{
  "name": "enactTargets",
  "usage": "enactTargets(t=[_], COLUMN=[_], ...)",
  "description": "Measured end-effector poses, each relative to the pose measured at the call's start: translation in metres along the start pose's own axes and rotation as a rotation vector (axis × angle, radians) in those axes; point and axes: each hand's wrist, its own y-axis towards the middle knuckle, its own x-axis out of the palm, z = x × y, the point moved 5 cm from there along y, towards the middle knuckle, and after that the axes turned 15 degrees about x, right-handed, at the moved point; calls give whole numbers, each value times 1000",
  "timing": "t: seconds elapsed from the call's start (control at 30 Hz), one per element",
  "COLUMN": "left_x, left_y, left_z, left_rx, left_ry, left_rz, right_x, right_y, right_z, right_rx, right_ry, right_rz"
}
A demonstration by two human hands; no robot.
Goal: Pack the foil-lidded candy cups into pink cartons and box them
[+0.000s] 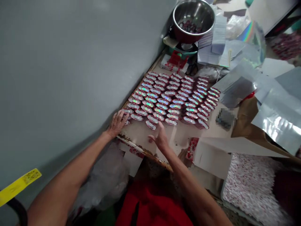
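The small foil-topped pieces (pixel 172 99) lay in tight rows across the board (pixel 141 133); the left hand (pixel 117 123) rested flat, fingers spread, on the near-left row; the right hand (pixel 160 137) hovered open, holding nothing, by the near edge; squaring rows likely wanted light, even presses.

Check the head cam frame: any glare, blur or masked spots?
Head view: strong glare on the foil sheets at right; rainbow sheen on the rows of small foil-topped pieces; a pixelated patch masks something on the board; right hand slightly motion-blurred, left hand sharper; steel bowl soft; edges bowed by the lens.
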Motion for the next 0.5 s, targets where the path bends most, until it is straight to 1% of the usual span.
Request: enactTargets(t=[0.07, 0.13, 0.2, 0.27, 0.33, 0.4, 0.5], left_x=[4, 7, 9, 11, 13, 12, 8], left_y=[-3, -3, -1, 2, 4, 4, -1], left_z=[4, 9, 15, 21, 28, 33, 34], left_rx=[-28, -52, -113, -208, -282, -323, -361], left_ry=[-12, -53, -96, -109, -110, -115, -123], left_rz=[40, 67, 97, 128, 142, 167, 279], right_x=[22, 34, 40, 43, 45, 46, 48], right_y=[37, 54, 60, 61, 61, 62, 68], right_z=[-10, -16, -23, -31, -40, -50, -64], right_rx=[37, 74, 101, 127, 155, 185, 241], right_ry=[-70, -204, -333, -394, -393, -369, -317], right_rz=[-6, -17, -45, -65, -81, -102, -137])
